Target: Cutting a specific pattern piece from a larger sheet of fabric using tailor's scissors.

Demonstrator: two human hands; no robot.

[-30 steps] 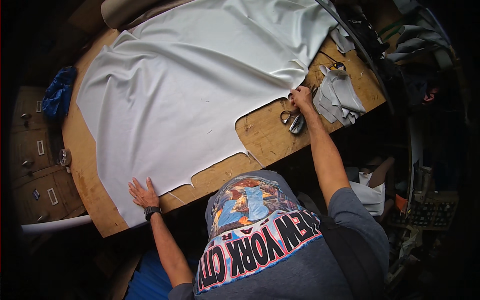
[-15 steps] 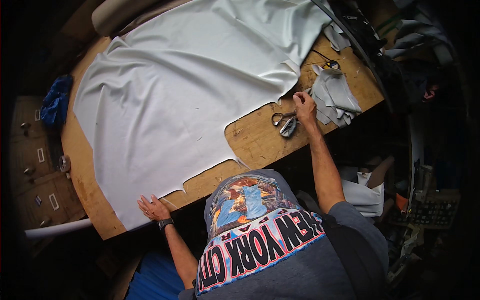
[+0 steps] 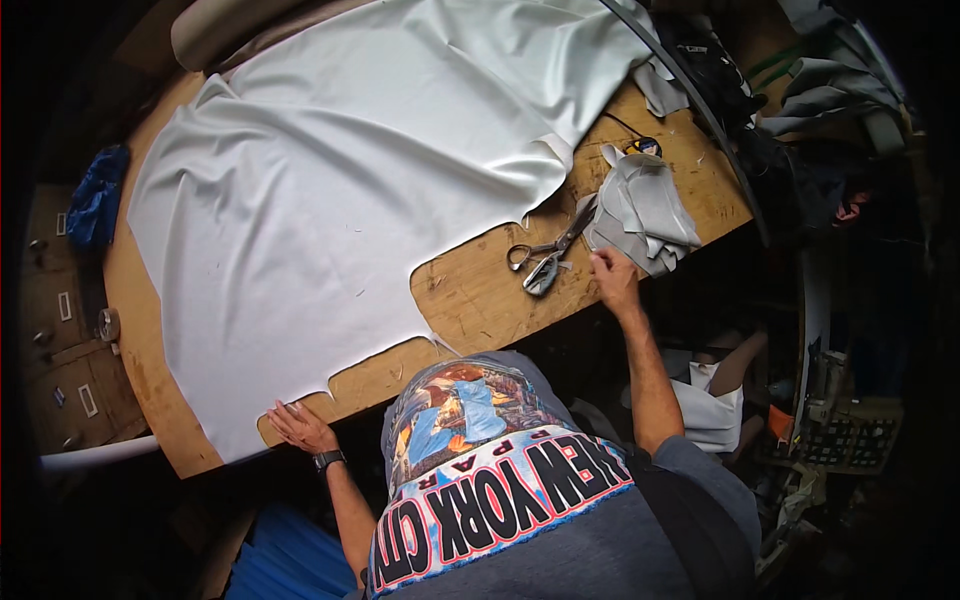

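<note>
A large white sheet [image 3: 290, 230] of smooth, leather-like material lies in soft folds over the wooden table [image 3: 470, 290]. Notches are cut into its near edge. My left hand [image 3: 302, 428] rests flat at that edge with its fingers stretched out. At the right, my right hand [image 3: 617, 280] is above the table's near edge, fingers curled together; whether anything is between them is hidden. Just left of it lie scissors [image 3: 570, 236] with dark blades and a grey handheld tool [image 3: 543, 275]. Crumpled grey-white scraps [image 3: 650, 205] lie just beyond my right hand.
A yellow-and-black tape measure [image 3: 645, 147] lies behind the scraps. A rolled length of material [image 3: 215, 30] borders the far left. A blue bag [image 3: 97, 195] hangs by the left edge. More white material [image 3: 705, 410] sits below the table at the right.
My right hand has moved back toward the table's near edge, away from the scissors, whose blades now show. My left hand stays at the sheet's edge. The whole view has shifted slightly.
</note>
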